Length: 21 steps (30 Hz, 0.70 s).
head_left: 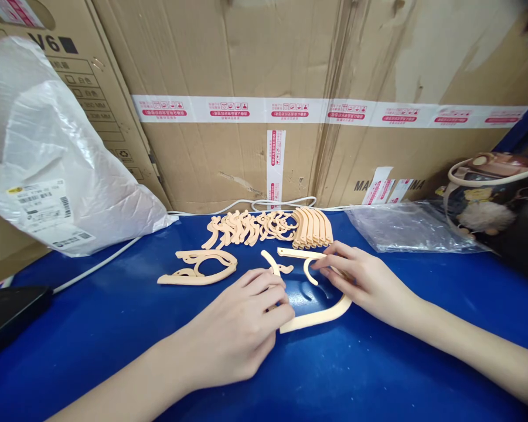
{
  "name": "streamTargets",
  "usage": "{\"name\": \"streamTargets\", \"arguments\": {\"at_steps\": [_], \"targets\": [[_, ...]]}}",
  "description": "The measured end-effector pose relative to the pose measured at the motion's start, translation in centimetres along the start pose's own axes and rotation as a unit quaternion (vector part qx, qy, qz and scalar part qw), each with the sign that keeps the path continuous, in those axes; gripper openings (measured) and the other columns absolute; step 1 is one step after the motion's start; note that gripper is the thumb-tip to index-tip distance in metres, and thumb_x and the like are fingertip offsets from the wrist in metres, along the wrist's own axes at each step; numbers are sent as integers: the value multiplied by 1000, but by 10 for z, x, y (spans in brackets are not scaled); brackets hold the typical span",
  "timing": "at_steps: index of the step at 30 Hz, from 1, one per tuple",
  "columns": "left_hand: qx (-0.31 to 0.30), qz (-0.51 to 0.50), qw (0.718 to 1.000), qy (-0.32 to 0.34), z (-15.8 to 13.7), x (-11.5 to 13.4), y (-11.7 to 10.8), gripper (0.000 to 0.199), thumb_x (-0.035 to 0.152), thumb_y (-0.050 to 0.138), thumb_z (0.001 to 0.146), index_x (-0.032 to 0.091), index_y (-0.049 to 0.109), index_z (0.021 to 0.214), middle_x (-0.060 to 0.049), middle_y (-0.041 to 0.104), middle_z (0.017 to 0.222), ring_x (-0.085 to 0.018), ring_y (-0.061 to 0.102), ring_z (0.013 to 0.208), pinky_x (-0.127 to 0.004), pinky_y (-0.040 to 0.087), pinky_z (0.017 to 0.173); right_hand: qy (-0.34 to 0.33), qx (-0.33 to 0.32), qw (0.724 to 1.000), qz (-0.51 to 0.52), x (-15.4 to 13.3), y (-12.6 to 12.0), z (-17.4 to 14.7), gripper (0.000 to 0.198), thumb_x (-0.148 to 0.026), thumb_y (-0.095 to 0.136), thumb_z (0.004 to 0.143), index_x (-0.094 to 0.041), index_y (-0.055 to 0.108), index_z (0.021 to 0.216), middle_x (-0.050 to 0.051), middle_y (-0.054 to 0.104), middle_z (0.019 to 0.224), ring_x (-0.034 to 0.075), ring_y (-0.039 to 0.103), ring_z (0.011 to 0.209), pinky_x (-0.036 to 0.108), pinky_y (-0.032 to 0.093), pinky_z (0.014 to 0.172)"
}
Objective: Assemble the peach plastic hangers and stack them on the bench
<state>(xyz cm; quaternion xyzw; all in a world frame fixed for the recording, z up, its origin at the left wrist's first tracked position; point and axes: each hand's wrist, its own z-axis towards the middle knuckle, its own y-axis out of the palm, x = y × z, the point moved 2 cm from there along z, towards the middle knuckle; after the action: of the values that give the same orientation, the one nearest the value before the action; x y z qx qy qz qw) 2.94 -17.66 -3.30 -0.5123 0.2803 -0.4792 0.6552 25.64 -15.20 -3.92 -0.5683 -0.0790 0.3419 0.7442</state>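
Observation:
My left hand (241, 322) is closed, its fingertips pinching a small curved beige plastic piece (270, 261) that sticks up beyond them. My right hand (371, 284) grips a folding hanger (320, 316) whose two long arms point left; its hinge end is hidden by my fingers. A hook-shaped piece (308, 273) curves down between those arms beside my right fingertips. The lower arm's tip lies close to my left fingers; contact is unclear. Just behind my left hand lies a small wavy piece (286, 269). Left of it rests another folded hanger (202, 268).
Loose small curved pieces (241, 227) and a stack of long arms (313, 227) lie at the back of the blue table (334, 375). A clear plastic bag (404, 228), a bottle (483, 193), a white parcel bag (70, 158), a black object (13, 316) and cardboard (228, 158) surround them.

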Motion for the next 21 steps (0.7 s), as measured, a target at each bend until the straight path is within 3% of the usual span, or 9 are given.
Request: {"name": "streamTargets", "arguments": {"at_steps": [7,12,21], "targets": [[-15,37,999,-7,-4,-4,6,37,-3,40,86,20,59,108,-9,49,135,-25,49,118,-40,46,92,12,15,1000,5,2,0,0,21,-18,44,92,-22,64,100,4,59,97,15,61,77,28,50,69],[-8,39,999,-26,-6,-7,8,39,-2,40,87,22,58,113,-9,51,134,-24,55,110,-39,50,87,34,6,999,-12,4,1,0,21,-21,44,93,-22,63,101,5,59,98,16,58,73,30,49,68],[-17,-20,999,-22,-5,-6,7,37,-4,39,87,18,57,110,-8,53,129,-20,50,118,-34,48,95,37,7,999,-28,6,3,0,22,-21,44,93,-22,64,101,5,61,96,15,59,71,30,49,67]]}}
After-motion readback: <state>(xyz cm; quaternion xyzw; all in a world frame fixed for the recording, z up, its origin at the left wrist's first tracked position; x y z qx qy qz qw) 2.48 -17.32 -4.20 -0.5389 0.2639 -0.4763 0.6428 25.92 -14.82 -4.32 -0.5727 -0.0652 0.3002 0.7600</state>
